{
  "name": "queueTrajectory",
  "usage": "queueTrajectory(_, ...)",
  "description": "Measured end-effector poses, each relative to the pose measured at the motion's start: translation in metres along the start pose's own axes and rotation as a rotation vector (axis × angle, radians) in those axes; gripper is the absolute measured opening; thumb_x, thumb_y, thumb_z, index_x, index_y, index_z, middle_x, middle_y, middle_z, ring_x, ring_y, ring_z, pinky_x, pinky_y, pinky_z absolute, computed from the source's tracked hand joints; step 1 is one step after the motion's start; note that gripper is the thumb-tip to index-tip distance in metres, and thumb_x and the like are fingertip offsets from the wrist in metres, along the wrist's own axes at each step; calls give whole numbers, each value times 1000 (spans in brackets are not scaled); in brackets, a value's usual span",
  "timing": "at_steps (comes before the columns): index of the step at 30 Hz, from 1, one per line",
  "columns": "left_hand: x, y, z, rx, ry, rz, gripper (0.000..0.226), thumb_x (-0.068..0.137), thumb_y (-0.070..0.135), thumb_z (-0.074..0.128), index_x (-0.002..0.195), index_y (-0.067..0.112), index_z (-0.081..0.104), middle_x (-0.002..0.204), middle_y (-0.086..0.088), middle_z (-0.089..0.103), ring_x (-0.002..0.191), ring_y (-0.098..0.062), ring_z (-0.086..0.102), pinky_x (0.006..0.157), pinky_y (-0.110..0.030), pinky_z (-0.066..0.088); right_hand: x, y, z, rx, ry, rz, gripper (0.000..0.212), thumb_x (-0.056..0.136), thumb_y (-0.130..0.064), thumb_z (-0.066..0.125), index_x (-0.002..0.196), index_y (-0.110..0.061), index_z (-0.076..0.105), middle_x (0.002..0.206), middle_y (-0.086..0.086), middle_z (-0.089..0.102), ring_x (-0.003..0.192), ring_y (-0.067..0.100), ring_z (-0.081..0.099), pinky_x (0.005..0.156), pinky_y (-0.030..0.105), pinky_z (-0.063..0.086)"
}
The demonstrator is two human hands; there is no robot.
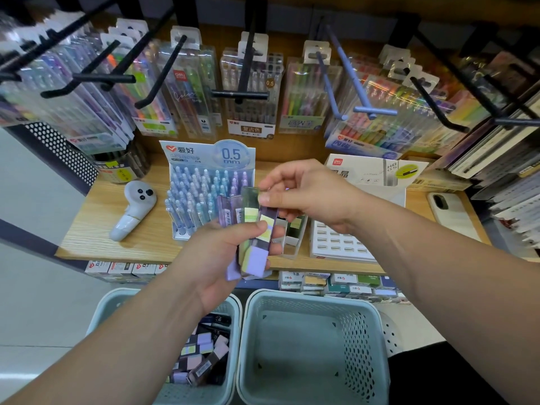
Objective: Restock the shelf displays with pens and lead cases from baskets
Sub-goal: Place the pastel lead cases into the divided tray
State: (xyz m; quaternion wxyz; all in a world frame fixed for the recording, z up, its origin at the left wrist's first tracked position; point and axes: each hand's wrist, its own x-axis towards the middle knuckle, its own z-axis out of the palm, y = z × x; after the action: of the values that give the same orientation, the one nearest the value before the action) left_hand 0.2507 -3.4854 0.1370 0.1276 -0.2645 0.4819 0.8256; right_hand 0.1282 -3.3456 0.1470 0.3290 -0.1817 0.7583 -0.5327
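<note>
Lead cases (257, 255), about four in a fanned bunch, are gripped in your left hand (216, 258) just in front of the wooden shelf (96, 229). Your right hand (315, 194) pinches the top of one case. Below you stand two baskets: the left basket (117, 296) holds more cases, with the right basket (315, 298) touching it. One pen display (204, 156) stands on the shelf behind your hands

free: rt basket (315, 296) open top | obst: peg hooks (239, 94) overhang pen display (201, 188)
</note>
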Motion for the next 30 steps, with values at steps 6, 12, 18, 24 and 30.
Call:
queueTrajectory(6, 1, 0, -4, -58, 67, 25, 35, 81, 10, 68, 113, -5, 66, 97, -19, 76, 70, -23, 71, 54, -29, 56, 3, 1, -17, 134, 120, 58, 9, 87, -7, 74, 96, -9, 71, 73, 5, 73, 53, 7, 60, 50, 18, 50)
queueTrajectory(12, 7, 0, -10, -103, 184, 97, 7, 89, 1, 67, 95, -1, 68, 76, -14, 70, 59, -20, 63, 51, -27, 52, -1, 2, -35, -49, -64, 74, 11, 90, -3, 70, 96, -12, 72, 74, 3, 70, 64, 11, 62, 62, 26, 52)
queueTrajectory(18, 13, -4, -11, -48, 240, 98, 47, 83, 8, 77, 124, -6, 57, 70, -9, 68, 55, -18, 60, 52, -29, 53, -4, 4, -10, -307, -371, 36, 56, 89, -10, 74, 140, -17, 52, 78, 2, 69, 68, 16, 58, 60, 26, 45)
queueTrajectory(24, 15, -8, -10, -12, 253, 84, 45, 85, 18, 76, 122, -4, 63, 70, -8, 70, 54, -19, 62, 56, -31, 54, -10, 4, 11, -640, -372, -132, 61, 85, -12, 78, 139, -12, 49, 92, 15, 68, 56, 10, 58, 53, 27, 46)
queueTrajectory(30, 16, -4, -13, -56, 289, 36, 36, 96, 22, 65, 127, 6, 56, 96, -17, 77, 52, -21, 59, 55, -30, 54, 0, 10, -8, -500, -153, -48, 57, 90, -10, 73, 137, -29, 46, 106, 4, 60, 80, 23, 71, 63, 43, 63)
